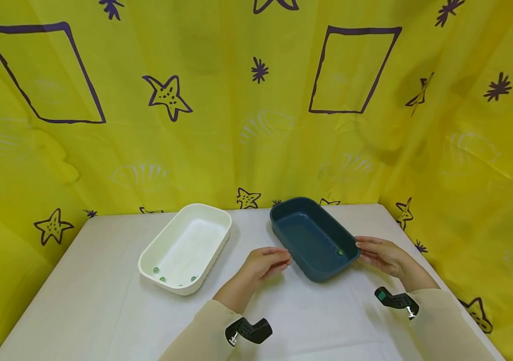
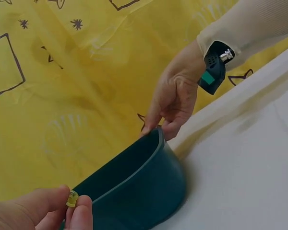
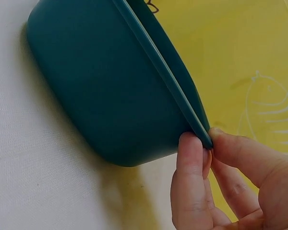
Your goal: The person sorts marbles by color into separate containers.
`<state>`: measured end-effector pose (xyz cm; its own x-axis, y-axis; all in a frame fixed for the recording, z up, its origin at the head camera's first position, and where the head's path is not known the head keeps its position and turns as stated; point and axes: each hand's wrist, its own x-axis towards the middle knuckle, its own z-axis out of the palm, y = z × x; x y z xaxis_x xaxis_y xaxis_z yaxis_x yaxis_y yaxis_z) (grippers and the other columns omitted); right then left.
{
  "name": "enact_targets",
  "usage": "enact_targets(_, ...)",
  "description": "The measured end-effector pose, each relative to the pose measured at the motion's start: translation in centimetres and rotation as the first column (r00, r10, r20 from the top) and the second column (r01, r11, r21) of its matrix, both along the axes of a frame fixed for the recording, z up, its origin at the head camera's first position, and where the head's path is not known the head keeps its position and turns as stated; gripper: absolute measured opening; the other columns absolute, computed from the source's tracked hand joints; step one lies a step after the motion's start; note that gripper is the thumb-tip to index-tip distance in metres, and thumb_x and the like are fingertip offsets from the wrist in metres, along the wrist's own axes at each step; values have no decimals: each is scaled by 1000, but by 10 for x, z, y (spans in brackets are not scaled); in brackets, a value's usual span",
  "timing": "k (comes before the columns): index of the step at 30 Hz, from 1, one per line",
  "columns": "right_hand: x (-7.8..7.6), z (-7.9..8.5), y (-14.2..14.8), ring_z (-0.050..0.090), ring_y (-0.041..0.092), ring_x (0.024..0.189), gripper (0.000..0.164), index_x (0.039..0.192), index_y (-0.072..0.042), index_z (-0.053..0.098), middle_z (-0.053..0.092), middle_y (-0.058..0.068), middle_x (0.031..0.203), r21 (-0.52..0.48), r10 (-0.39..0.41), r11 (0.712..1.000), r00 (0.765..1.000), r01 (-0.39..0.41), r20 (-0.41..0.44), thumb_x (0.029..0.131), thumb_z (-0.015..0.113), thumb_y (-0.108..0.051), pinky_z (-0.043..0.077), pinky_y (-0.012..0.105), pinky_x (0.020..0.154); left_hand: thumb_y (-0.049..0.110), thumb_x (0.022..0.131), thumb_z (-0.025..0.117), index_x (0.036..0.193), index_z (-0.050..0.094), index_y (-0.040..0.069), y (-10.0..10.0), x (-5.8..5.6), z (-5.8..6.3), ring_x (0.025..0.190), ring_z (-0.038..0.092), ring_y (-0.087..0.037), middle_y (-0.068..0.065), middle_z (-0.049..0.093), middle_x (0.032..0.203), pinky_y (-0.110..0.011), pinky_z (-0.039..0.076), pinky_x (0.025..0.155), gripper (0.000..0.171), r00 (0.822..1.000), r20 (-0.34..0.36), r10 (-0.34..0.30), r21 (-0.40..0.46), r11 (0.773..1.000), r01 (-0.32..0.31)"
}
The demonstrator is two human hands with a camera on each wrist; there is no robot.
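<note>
Between the thumb and fingertips of my left hand (image 1: pixel 263 264) is a small yellow-green glass marble (image 2: pixel 72 198), plain in the left wrist view. That hand is beside the near left wall of a dark teal plastic tub (image 1: pixel 303 235). My right hand (image 1: pixel 385 255) pinches the tub's rim (image 3: pixel 175 91) at its right corner, thumb on one side and fingers on the other. Inside the tub, near that corner, lies a yellow-green marble (image 1: pixel 339 252).
To the left stands a white plastic tub (image 1: pixel 184 240) with several greenish marbles (image 1: pixel 156 270) at its near end. Both tubs are on a table with a white cloth (image 1: pixel 103 281). Yellow patterned curtains (image 1: pixel 220 100) hang behind and at the sides.
</note>
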<state>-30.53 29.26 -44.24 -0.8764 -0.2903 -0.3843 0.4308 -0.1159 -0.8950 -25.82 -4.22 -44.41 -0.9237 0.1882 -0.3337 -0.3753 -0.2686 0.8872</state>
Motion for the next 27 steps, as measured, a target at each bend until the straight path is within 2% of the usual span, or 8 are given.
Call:
enact_targets(9,-1,2,0,71,12,83,27,89,-22,74,72,-1,91,17,-5,1000,1000,5,24,98,57,-2,59,25,82,-5,89,67,114,66,-11,23,-12,2,76,68,-11,-6,72,86,-20,59,73,26,999,28,-18,8,1000,18)
enact_targets(15,-1,4,0,71,12,82,27,90,-21,74,72,-1,92,18,3,1000,1000,-3,26,99,56,-3,59,25,82,-5,87,69,111,68,-11,31,-16,3,74,68,-11,-10,73,89,-20,59,73,25,999,47,2,6,1000,-2)
enact_targets(22,-2,4,1,71,12,82,32,90,-21,74,72,-1,91,12,7,1000,1000,-7,24,100,52,-1,58,25,83,-4,88,69,112,67,-11,30,-17,2,75,69,-12,-11,74,91,-22,60,74,25,999,43,15,-3,1000,-15)
enact_targets(27,-1,4,0,71,12,82,30,89,-22,74,72,-1,91,25,-2,1000,1000,1,26,99,54,-2,58,25,83,-1,89,69,113,68,-9,19,-14,-1,76,69,-12,-8,73,87,-22,60,73,25,1000,16,5,-38,999,-4)
